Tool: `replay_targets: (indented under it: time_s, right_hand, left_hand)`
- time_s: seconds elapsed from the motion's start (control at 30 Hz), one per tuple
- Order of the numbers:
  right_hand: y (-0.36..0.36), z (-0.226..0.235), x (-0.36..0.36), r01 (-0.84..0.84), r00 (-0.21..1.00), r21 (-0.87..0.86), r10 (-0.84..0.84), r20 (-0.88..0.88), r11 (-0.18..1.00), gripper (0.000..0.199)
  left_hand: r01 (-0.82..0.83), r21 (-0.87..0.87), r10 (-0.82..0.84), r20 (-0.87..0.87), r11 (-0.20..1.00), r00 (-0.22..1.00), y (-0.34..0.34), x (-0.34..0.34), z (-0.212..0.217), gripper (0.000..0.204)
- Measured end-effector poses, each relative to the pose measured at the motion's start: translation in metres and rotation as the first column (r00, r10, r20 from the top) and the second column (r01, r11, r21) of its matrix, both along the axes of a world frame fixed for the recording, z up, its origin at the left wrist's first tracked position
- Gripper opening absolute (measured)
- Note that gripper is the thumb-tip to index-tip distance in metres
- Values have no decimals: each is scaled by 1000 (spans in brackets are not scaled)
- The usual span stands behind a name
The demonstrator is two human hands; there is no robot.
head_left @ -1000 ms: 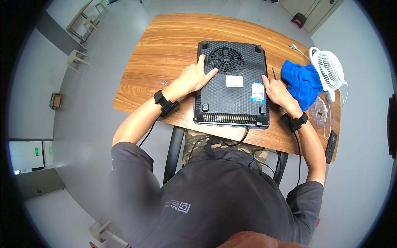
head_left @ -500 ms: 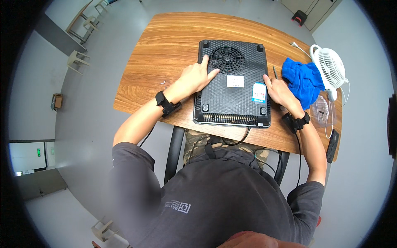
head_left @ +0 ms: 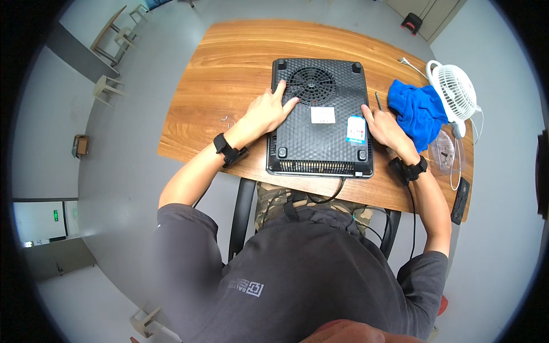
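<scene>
A black induction cooktop (head_left: 309, 134) lies upside down on the wooden table, its base facing up. A round fan grille (head_left: 310, 85), a foot at each corner and two labels show on it. My left hand (head_left: 269, 110) holds its left side, with index finger and thumb stretched over the base near the grille. The other fingers of that hand are largely hidden along the edge. At the right edge, my right hand (head_left: 386, 127) rests its thumb against the cooktop, the remaining fingers curled and partly out of sight. Black straps with small boxes sit on both wrists.
A blue cloth (head_left: 417, 110) lies right of the cooktop, beside a thin dark tool (head_left: 378, 101). Beyond are a white fan (head_left: 456, 91), a clear plastic tray (head_left: 443, 153) and a black case (head_left: 460, 201). Small metal pieces (head_left: 226, 119) lie left. A black cord (head_left: 331, 197) hangs over the near edge.
The whole view has shifted slightly. Both hands keep nearly the same places on the cooktop, which shows no clear movement on the table.
</scene>
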State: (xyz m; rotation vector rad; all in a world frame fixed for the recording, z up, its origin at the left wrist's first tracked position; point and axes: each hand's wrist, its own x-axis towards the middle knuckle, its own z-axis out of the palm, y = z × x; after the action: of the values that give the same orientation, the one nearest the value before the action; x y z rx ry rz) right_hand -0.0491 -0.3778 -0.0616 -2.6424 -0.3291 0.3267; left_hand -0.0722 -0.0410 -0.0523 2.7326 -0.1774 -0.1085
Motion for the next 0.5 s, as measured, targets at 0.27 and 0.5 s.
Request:
replay_targets:
  time_s: [0.27, 0.5]
  right_hand:
    - [0, 5, 1, 1, 999, -10, -1, -37, 1000, 84]
    - [0, 2, 5, 4, 998, -3, -4, -60, 1000, 84]
  left_hand:
    - [-38, -45, 39, 19, 998, 999, 2, 4, -5, 79]
    - [40, 62, -46, 103, 997, 994, 6, 13, -14, 82]
